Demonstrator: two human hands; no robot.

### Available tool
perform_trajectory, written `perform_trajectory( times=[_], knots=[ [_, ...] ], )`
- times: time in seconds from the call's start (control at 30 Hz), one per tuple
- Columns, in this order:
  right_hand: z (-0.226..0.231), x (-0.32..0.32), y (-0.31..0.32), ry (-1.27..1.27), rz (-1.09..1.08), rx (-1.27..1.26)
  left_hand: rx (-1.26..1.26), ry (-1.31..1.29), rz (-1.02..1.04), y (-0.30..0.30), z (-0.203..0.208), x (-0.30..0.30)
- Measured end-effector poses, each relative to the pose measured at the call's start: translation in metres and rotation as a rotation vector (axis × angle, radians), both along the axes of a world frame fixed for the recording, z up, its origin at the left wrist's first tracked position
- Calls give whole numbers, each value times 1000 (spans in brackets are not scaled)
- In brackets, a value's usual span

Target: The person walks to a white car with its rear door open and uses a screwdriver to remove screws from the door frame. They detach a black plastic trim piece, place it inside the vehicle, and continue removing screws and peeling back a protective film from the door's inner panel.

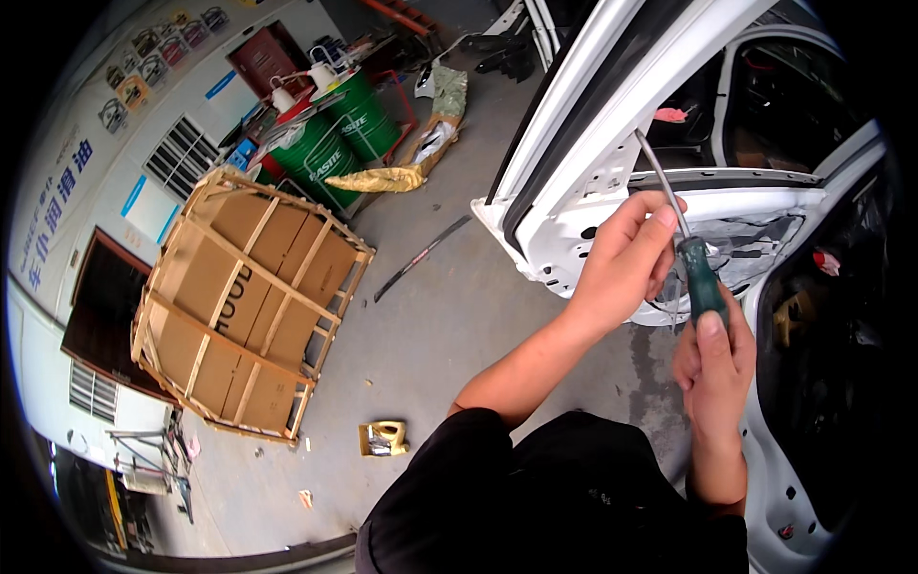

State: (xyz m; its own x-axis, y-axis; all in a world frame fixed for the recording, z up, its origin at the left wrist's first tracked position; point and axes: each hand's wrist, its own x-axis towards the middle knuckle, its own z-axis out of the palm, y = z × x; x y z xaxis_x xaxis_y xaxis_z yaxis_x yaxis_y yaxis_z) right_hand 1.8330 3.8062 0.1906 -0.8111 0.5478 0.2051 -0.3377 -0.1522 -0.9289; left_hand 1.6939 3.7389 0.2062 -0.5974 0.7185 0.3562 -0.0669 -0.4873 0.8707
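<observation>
A screwdriver [702, 275] with a dark green handle and a long metal shaft points up and away from me. My right hand [715, 359] is wrapped round the lower part of its handle, thumb along the side. With fingers and thumb, my left hand [626, 253] pinches the shaft just above the handle. The tip of the shaft lies against or just in front of the window frame of a white car door [564, 196]; I cannot tell whether it touches. The door's inner trim is off, showing bare metal, holes and a silvery lining [765, 234].
Right of me is the white car body [765, 478] with its dark door opening. A wood-framed cardboard crate [273, 306] stands left, green drums [320, 158] behind it. On the floor lie a black strip [421, 258], a small yellow box [382, 438] and gold wrapping [382, 179].
</observation>
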Motion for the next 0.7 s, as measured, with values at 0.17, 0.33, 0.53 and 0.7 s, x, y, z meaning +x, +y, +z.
perform_trajectory(
  times=[0.17, 0.33, 0.53, 0.7],
  knots=[
    [8, -6, -5, -49, -86, 40, -75, 10, 48, -20, -10, 5],
    [5, -14, -9, -56, -171, 110, -11, -47, -18, -24, -29, -16],
    [-1, -24, -21, -98, -357, 150, 6, -85, -222, -17, -32, -54],
    [-4, -41, -25, -70, -418, 166, 83, -40, -293, -4, -27, -86]
  ],
)
